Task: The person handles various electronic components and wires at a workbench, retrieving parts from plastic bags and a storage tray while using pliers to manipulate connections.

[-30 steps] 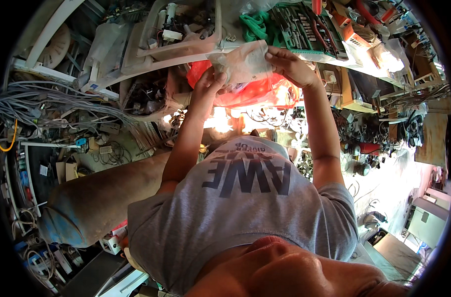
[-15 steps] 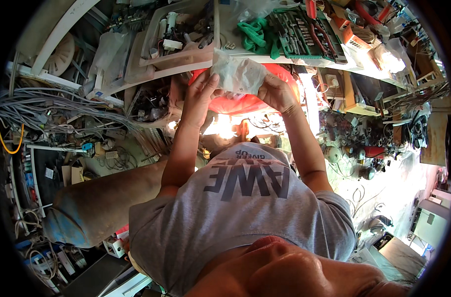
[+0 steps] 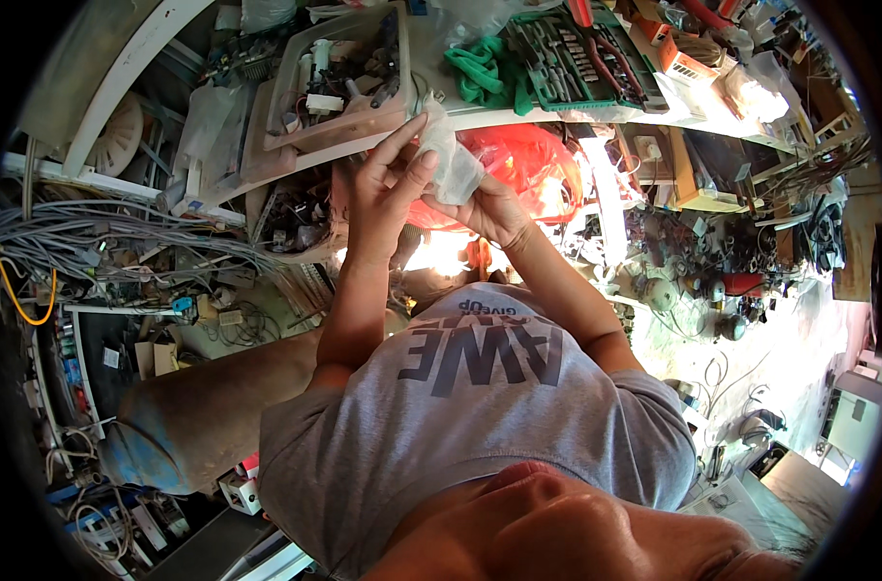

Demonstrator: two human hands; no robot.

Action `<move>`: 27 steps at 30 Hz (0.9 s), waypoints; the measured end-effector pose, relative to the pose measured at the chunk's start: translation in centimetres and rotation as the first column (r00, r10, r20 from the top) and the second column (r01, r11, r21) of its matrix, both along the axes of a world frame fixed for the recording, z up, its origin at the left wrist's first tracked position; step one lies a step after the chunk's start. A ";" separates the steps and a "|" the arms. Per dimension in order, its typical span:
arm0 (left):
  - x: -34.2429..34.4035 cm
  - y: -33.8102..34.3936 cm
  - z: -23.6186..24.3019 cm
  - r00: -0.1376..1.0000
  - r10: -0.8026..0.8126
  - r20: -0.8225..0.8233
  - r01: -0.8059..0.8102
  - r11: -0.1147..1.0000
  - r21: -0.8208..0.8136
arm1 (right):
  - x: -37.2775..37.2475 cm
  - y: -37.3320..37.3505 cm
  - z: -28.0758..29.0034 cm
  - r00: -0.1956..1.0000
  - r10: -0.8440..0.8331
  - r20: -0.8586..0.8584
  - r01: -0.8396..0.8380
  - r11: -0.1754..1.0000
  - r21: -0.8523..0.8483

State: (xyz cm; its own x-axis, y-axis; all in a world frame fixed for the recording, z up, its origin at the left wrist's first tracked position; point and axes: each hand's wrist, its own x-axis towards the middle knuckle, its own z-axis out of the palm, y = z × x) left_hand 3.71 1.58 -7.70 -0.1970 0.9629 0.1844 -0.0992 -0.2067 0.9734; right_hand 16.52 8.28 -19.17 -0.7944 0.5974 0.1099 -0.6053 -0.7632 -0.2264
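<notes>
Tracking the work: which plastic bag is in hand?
The small whitish bag, between the left hand and right hand; the larger red bag shows behind it.

The bench [image 3: 691, 105] carries a plastic bin [image 3: 352, 126], green cloth [image 3: 482, 76] and toolset [image 3: 569, 72].

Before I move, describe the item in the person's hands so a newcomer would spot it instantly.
Find the bench's white front edge, crossing the upper view, then the bright red plastic bag just below it. Toward that bag's left side, between the left hand and right hand, is a small crumpled pouch. Unlike its red neighbour, it is whitish and cloudy.
</notes>
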 end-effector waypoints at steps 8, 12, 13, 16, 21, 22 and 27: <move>-0.8 -0.3 -0.8 0.996 -0.093 -0.010 0.093 0.992 0.090 | -0.4 -1.1 0.2 0.996 0.044 -0.081 -0.049 0.997 -0.063; -1.0 0.0 -1.7 0.968 -0.146 0.203 0.120 0.984 0.134 | -0.7 -1.2 0.8 1.000 -0.012 0.023 0.011 0.998 0.056; -1.0 -0.1 -1.8 0.955 -0.146 0.257 0.113 0.984 0.139 | -0.6 -1.4 0.8 0.999 -0.006 0.039 0.004 0.999 0.041; -1.2 0.2 -1.5 0.917 -0.157 0.366 0.105 0.982 0.158 | -0.5 -2.0 1.7 0.995 -0.003 0.102 0.003 1.000 0.000; -2.2 0.2 -2.5 0.925 -0.206 0.318 0.136 0.964 0.229 | -0.8 -2.7 2.5 0.987 -0.039 0.155 0.039 0.999 -0.001; -2.3 0.2 -2.7 0.924 -0.221 0.311 0.146 0.958 0.249 | -0.9 -2.7 2.5 0.984 -0.053 0.168 0.051 0.999 0.016; -2.1 -0.1 -2.2 0.890 -0.121 0.439 0.018 0.973 0.232 | -1.3 -3.1 2.5 0.973 -0.129 0.190 0.127 0.992 0.023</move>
State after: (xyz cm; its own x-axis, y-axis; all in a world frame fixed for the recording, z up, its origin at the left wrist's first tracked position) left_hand 1.60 1.48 -9.85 -0.2415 0.9240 0.2965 -0.5353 -0.3817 0.7535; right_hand 15.25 5.22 -16.62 -0.7181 0.6953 -0.0288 -0.6430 -0.6788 -0.3548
